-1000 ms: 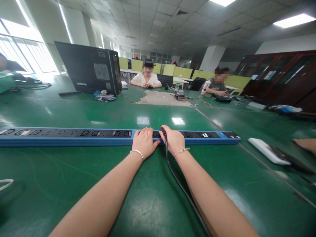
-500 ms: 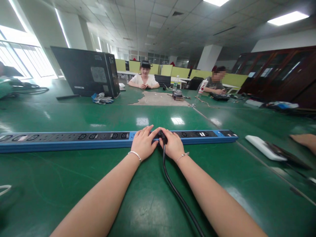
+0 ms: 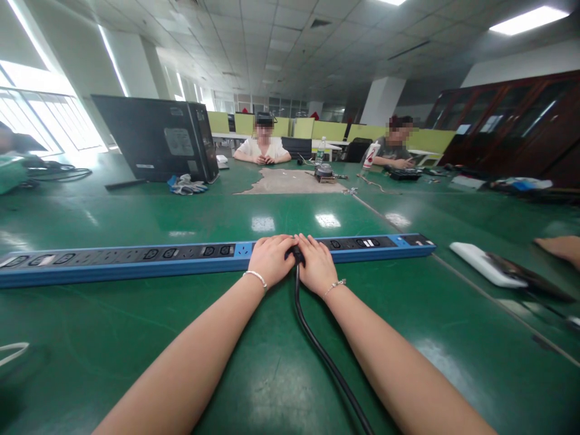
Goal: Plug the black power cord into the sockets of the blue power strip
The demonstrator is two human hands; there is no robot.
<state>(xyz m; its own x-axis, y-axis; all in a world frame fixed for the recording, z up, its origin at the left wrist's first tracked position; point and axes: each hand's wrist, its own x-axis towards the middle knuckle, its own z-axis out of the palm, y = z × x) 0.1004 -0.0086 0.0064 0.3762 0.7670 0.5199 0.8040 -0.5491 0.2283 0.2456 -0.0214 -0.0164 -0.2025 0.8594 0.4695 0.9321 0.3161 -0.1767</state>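
Observation:
A long blue power strip [image 3: 217, 264] with a row of black sockets lies across the green table. Over its right half, my left hand [image 3: 272, 260] and my right hand [image 3: 318, 266] meet around a black power plug [image 3: 298, 254]. Both hands are closed on the plug from either side, fingers over the strip's top. From the plug a thick black cable [image 3: 312, 341] runs down toward me between my forearms. My hands hide the sockets under them, so I cannot tell how deep the plug sits.
A black computer case [image 3: 149, 136] stands at the back left, with work gloves [image 3: 186, 184] before it. A white device [image 3: 484, 266] lies at the right, near another person's hand [image 3: 559, 249]. Two people sit across the table [image 3: 149, 326], beyond a bottle [image 3: 321, 151].
My left hand has shifted right, closer against the plug, and its fingers have drawn together. My right fingers lie more forward over the strip. The strip has tilted slightly, its left end nearer me.

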